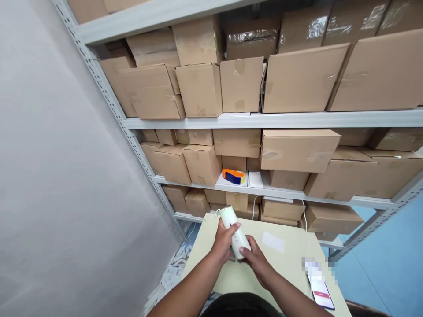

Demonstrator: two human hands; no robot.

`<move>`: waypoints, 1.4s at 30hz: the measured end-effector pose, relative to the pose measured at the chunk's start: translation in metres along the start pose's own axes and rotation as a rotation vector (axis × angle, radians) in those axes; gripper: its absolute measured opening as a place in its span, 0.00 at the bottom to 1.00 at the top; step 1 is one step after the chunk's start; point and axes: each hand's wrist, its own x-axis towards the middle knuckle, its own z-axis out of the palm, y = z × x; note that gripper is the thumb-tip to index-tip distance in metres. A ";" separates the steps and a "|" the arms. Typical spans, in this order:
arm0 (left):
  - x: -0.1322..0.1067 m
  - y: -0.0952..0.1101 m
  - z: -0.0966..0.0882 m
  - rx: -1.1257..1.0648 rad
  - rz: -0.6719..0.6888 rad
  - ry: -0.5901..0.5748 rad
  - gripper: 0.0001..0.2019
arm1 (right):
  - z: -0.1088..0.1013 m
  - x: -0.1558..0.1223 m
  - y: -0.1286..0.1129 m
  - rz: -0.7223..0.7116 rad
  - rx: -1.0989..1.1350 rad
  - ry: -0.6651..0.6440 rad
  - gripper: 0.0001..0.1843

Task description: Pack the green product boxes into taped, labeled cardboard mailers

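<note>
Over the pale yellow table [287,275], I hold a white cylindrical bottle [238,241] with a pale green top end and dark lettering on its side. It is tilted, its top pointing away and to the left, and a thin light cord loop sticks out by the top. My left hand [223,241] wraps around the bottle's left side, with the thumb across its front. Lower down, my right hand [255,257] grips the near end on the right side. Part of a greenish thing shows under the bottle by my left fingers; its kind is hidden.
A white paper [273,241] lies on the table, and a phone [321,290] with a lit screen rests near its right edge. Behind stand metal shelves [280,119] packed with cardboard boxes [297,83]. An orange and dark blue tape dispenser [233,176] sits on one shelf.
</note>
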 end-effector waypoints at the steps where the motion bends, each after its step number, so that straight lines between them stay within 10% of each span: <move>1: -0.001 0.002 -0.003 -0.026 -0.018 -0.054 0.29 | 0.002 -0.003 0.000 0.072 0.091 -0.074 0.29; 5: -0.003 0.016 -0.013 -0.050 -0.020 -0.221 0.30 | 0.013 -0.009 -0.001 0.098 0.180 -0.163 0.27; 11: 0.001 0.015 -0.024 0.139 0.044 -0.075 0.28 | 0.031 0.007 0.015 -0.216 -0.284 0.304 0.33; 19: 0.008 0.033 -0.064 -0.005 -0.084 -0.393 0.31 | 0.074 -0.002 0.026 0.013 0.128 -0.027 0.26; 25: 0.012 0.035 -0.084 0.218 0.072 -0.259 0.29 | 0.097 0.014 0.045 -0.217 -0.266 0.430 0.31; 31: 0.020 0.040 -0.096 0.153 0.025 -0.417 0.22 | 0.113 0.012 0.043 -0.098 -0.034 0.164 0.26; 36: 0.026 0.041 -0.104 0.257 0.114 -0.350 0.31 | 0.117 0.023 0.044 -0.263 -0.279 0.420 0.30; 42: 0.035 0.033 -0.112 0.096 0.036 -0.396 0.33 | 0.115 0.025 0.044 -0.132 0.005 0.254 0.24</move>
